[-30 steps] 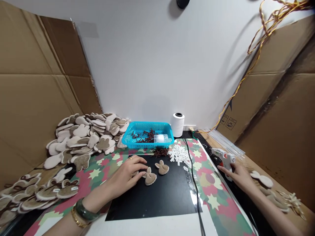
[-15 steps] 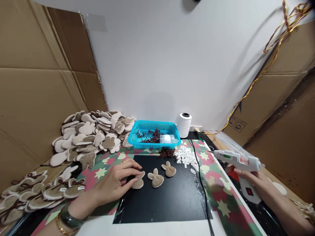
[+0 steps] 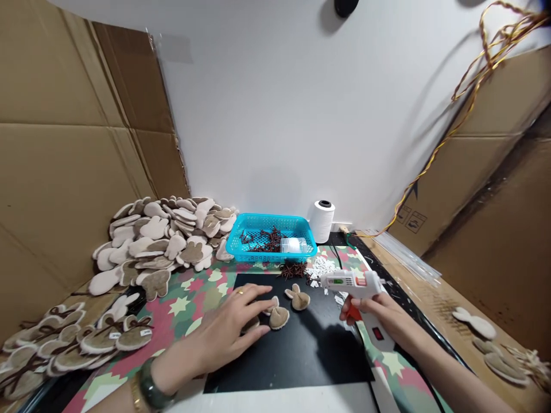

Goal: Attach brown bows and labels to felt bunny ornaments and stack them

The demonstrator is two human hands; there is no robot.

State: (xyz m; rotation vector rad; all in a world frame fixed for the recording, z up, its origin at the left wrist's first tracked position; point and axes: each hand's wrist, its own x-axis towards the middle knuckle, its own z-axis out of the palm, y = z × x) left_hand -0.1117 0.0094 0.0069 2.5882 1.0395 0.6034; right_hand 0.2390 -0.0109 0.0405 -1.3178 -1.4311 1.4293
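Note:
My left hand (image 3: 219, 330) lies flat on the black mat (image 3: 297, 367), fingers apart, its fingertips over a tan felt rabbit-shaped piece (image 3: 251, 324) that they mostly hide. Just beyond the fingertips sits a second pinched piece (image 3: 279, 316), and a third (image 3: 299, 300) lies further right. My right hand (image 3: 370, 312) is shut on a white hot glue gun (image 3: 353, 282) with a red trigger. Its nozzle points left, above the mat's far right area, and stays apart from the felt pieces.
A heap of felt rabbit shapes (image 3: 159, 244) rises at the left, with bow-tied pieces (image 3: 99, 338) in front. A blue basket (image 3: 271, 238) holds dark brown ties. White tags (image 3: 321, 267) lie beside a thread cone (image 3: 322, 221). Glue sticks (image 3: 404, 258) lie on the right.
My right hand has swung the glue gun left, over the mat's right side. My left hand has slid right onto the felt pieces. The view has shifted slightly.

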